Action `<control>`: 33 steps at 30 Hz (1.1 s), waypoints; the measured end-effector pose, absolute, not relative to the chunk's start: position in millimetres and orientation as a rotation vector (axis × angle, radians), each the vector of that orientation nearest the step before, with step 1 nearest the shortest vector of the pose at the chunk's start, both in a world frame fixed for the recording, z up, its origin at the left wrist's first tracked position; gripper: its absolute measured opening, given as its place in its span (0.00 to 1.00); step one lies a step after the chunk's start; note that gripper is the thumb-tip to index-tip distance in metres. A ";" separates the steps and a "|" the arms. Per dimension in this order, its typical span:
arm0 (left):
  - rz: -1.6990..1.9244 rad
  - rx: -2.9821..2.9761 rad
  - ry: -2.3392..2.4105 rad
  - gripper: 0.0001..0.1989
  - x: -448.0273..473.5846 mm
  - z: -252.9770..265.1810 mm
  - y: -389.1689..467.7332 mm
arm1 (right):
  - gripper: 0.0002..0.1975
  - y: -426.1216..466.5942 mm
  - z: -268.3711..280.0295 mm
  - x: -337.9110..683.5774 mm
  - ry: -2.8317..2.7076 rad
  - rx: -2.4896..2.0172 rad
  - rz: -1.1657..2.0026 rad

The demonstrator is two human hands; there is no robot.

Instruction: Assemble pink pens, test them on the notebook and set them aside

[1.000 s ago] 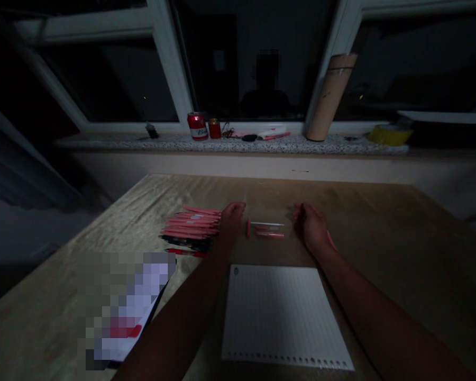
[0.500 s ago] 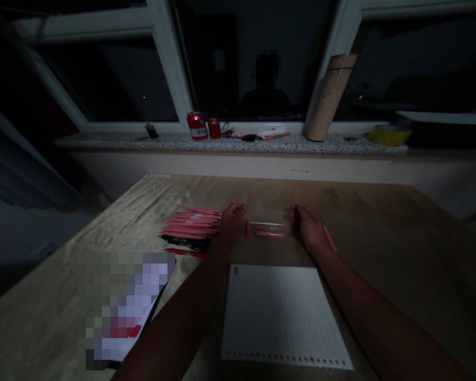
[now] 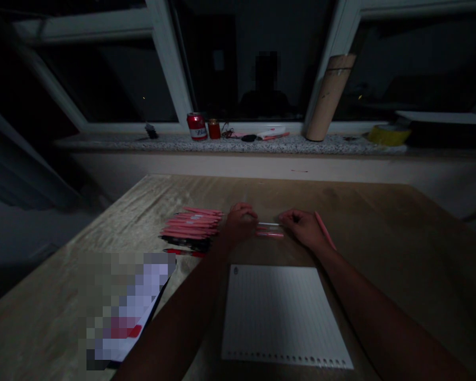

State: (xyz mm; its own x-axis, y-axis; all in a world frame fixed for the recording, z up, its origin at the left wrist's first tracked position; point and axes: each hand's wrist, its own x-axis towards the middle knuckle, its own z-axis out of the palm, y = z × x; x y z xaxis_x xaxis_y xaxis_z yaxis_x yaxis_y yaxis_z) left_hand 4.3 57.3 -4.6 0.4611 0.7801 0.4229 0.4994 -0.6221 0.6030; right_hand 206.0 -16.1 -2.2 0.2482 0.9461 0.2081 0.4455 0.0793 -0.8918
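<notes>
My left hand (image 3: 241, 222) is closed over the spot beside the pen parts; what its fingers hold, if anything, is hidden. My right hand (image 3: 303, 226) is closed, thumb and fingertips pinched at the right end of a thin pale pen refill (image 3: 268, 224) lying on the table. Just below the refill lies a pink pen barrel (image 3: 270, 234), between the hands. A whole pink pen (image 3: 324, 228) lies slanted right beside my right hand. Left of my left hand is a pile of pink pens (image 3: 192, 223).
Black pens (image 3: 186, 242) and a red pen (image 3: 184, 253) lie below the pile. A lined notepad (image 3: 285, 312) is nearest me on the table (image 3: 400, 254), with a blurred phone-like object (image 3: 143, 301) at left. A can (image 3: 197, 127) and a tall cylinder (image 3: 330, 100) stand on the windowsill.
Both hands have come inward toward the pen parts. My left hand now covers the small pink piece at the refill's left end; my right fingertips have reached its right end.
</notes>
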 end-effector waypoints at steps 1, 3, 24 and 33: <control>0.933 2.406 1.030 0.07 3.3 -3.4 56.7 | 0.16 -16.4 -1.5 206.0 -1.362 -1.534 0.631; 0.865 2.529 0.949 0.09 2.2 0.2 54.4 | 0.15 -16.8 -0.2 206.8 -1.400 -1.536 0.628; 0.725 2.777 0.955 0.08 6.3 7.9 53.1 | 0.08 -15.4 6.2 219.5 -1.953 -1.524 0.480; 0.708 2.770 1.050 0.14 14.2 6.6 56.0 | 0.10 -11.2 3.3 219.6 -1.861 -1.567 0.226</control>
State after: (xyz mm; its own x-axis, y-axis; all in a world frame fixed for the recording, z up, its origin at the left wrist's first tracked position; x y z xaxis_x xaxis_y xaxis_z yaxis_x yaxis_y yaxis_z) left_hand 14.2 56.0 6.6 0.6552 0.6478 0.3888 0.6033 -0.7583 0.2469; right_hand 219.6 -11.2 3.3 -0.0393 0.9221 0.3849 0.8032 0.2583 -0.5368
